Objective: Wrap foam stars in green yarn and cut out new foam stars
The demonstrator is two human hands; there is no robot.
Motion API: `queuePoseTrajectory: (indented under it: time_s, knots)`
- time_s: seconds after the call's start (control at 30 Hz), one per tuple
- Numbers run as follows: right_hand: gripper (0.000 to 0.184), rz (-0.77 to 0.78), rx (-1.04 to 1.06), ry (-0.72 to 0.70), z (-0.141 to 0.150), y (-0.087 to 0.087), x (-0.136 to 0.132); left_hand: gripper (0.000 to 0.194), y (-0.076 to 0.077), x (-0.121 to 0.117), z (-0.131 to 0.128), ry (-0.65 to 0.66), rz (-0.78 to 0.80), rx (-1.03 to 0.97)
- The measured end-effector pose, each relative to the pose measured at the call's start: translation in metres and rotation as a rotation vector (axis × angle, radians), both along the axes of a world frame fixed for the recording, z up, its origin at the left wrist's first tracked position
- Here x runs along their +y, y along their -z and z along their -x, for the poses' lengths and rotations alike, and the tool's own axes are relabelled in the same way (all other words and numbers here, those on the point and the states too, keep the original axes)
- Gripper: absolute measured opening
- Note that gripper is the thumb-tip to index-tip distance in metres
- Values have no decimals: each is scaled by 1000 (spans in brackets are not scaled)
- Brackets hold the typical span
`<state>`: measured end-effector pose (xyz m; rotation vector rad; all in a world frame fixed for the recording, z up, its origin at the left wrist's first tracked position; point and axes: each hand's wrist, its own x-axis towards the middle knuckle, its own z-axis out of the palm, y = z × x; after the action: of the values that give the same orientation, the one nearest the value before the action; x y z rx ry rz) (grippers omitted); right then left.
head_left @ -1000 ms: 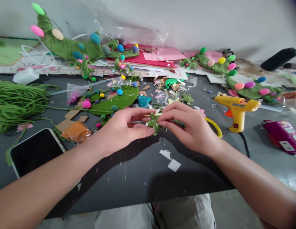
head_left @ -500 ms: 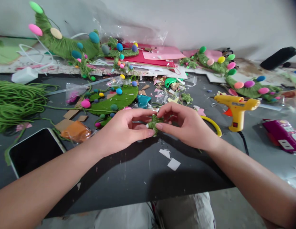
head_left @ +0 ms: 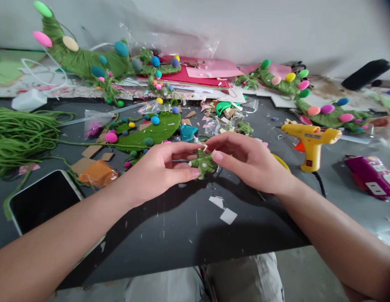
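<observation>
Between my hands, just above the table, is a small yarn-wrapped green star [head_left: 204, 162] with pale spots on its face and on one tip. My left hand [head_left: 163, 167] grips its left side, thumb in front and fingers behind. On its right, my right hand [head_left: 245, 161] is closed about the upper edge, the thumb and fingertips at the star; the fingers behind are partly hidden. Below lie white paper scraps [head_left: 228, 216]. Behind the hands rests a green leaf-shaped piece [head_left: 163, 130] with colored balls, and a teal clay packet [head_left: 188, 132].
A yellow glue gun [head_left: 311, 142] stands right, its cord trailing forward, near a purple packet [head_left: 373, 176]. Left are a phone [head_left: 45, 203], an orange clay packet [head_left: 99, 173] and green yarn [head_left: 23, 132]. Yarn-wrapped crescents [head_left: 88, 58] with colored balls line the back.
My right thumb has lifted off the star's front, so more of its face and pale spots shows. The left hand keeps its hold. The view has shifted slightly.
</observation>
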<state>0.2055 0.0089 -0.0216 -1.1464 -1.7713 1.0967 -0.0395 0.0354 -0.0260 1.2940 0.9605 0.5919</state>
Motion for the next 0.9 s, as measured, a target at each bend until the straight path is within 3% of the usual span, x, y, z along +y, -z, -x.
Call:
queuePoseTrajectory:
  time_s: [0.2, 0.27, 0.43, 0.5, 0.7, 0.9]
  knots:
    - [61, -111, -185, -114, -14, 3, -2, 51, -2, 0, 1, -34, 55, -66]
    - [51, -141, -209, -99, -15, 5, -1, 51, -3, 0, 2, -55, 65, -80]
    - [13, -320, -250, 110, -10, 3, -1, 47, -4, 0, 1, -100, 94, -103]
    - [2, -389, -264, 107, -7, 0, -3, 46, -3, 0, 1, -100, 106, -106]
    - [12, -546, -293, -34, -2, -1, -3, 43, -1, -1, 1, -74, 109, -86]
    - [11, -585, -316, -83, 2, 4, -1, 47, -1, -1, 0, -69, 105, -45]
